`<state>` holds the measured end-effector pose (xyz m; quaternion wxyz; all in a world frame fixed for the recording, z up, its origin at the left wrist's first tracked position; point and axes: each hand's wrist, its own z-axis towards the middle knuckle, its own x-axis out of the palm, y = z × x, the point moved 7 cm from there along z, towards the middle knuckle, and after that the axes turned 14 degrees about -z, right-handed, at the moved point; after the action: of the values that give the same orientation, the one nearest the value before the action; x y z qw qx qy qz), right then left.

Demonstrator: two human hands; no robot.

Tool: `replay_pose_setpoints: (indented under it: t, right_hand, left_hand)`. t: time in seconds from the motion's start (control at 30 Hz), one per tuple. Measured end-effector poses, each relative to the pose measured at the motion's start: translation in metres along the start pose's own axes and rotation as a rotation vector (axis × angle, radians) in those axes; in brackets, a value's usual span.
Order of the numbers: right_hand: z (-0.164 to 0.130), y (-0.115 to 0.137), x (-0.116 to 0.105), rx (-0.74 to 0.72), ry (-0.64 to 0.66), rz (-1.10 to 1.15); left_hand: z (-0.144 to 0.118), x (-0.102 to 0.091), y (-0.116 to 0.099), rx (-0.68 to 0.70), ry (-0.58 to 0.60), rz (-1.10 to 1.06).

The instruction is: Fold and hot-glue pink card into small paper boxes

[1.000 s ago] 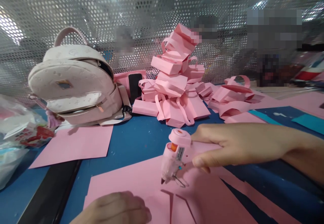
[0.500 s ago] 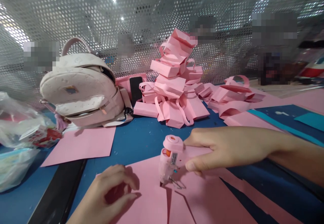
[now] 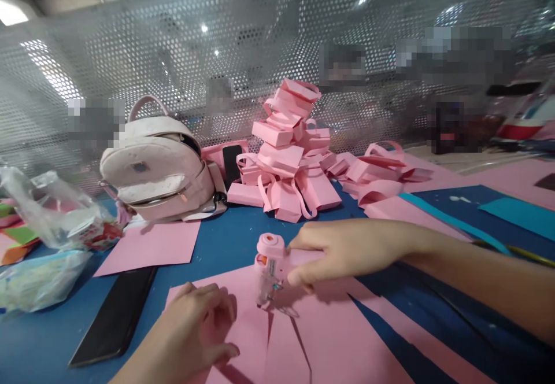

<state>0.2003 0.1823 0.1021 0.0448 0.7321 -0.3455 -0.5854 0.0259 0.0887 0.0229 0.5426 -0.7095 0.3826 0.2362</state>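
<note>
right hand [image 3: 347, 251] grips pink glue gun [image 3: 267, 268], nozzle down on pink paper sheet [image 3: 303, 338] | left hand [image 3: 195, 326] presses sheet at 7 o'clock of gun

A blue table [image 3: 225, 242], with cut pink paper sheets [image 3: 338, 338] in front and one more pink sheet [image 3: 150, 244] further left. Behind, a pale backpack [image 3: 158, 170], a heap of folded pink paper bags [image 3: 288, 161], plastic bags [image 3: 47, 239] at left. Near the front edge, a black phone [image 3: 115, 317] lying flat.

Right hand [image 3: 342, 251] reaches leftward, fingers curled; left hand [image 3: 195, 329] rests palm-down, loosely curled.
</note>
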Motion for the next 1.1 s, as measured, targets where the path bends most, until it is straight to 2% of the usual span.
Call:
replay_pose_setpoints:
  t: [0.1,0.17,0.4,0.57,0.67,0.7,0.77,0.83,0.9,1.0,1.1]
  right_hand:
    - [0.000,0.001,0.005,0.028,0.065,0.014]
    - [0.000,0.003,0.004,0.035,0.057,-0.019]
    - [-0.019,0.003,-0.004,0.103,-0.161,-0.124]
    - [-0.056,-0.023,-0.006,0.289,-0.277,-0.004]
    - [-0.083,-0.044,-0.003,0.296,-0.318,0.085]
    - [-0.094,-0.057,-0.003,0.356,-0.360,0.093]
    - [-0.116,-0.081,0.001,0.475,-0.445,0.090]
    - [-0.132,-0.096,0.009,0.472,-0.512,0.104]
    - [-0.143,-0.107,0.024,0.518,-0.509,0.133]
    - [-0.151,-0.110,0.044,0.591,-0.502,0.139]
    - [-0.151,-0.093,0.049,0.597,-0.569,0.050]
  left_hand:
    - [-0.004,-0.001,-0.003,-0.053,-0.005,0.032]
    - [-0.006,-0.003,-0.005,-0.051,-0.022,0.030]
    - [-0.009,-0.006,-0.006,0.004,-0.049,0.030]
    - [-0.004,-0.020,0.007,0.068,-0.067,0.026]
    - [-0.003,-0.030,0.014,0.093,-0.086,0.006]
    - [-0.003,-0.032,0.015,0.099,-0.086,-0.004]
    - [-0.006,-0.032,0.017,0.109,-0.080,-0.028]
    - [-0.009,-0.029,0.018,0.121,-0.077,-0.056]
    - [-0.013,-0.025,0.020,0.138,-0.081,-0.086]
    - [-0.017,-0.021,0.023,0.169,-0.089,-0.140]
    - [-0.021,-0.019,0.022,0.204,-0.089,-0.208]
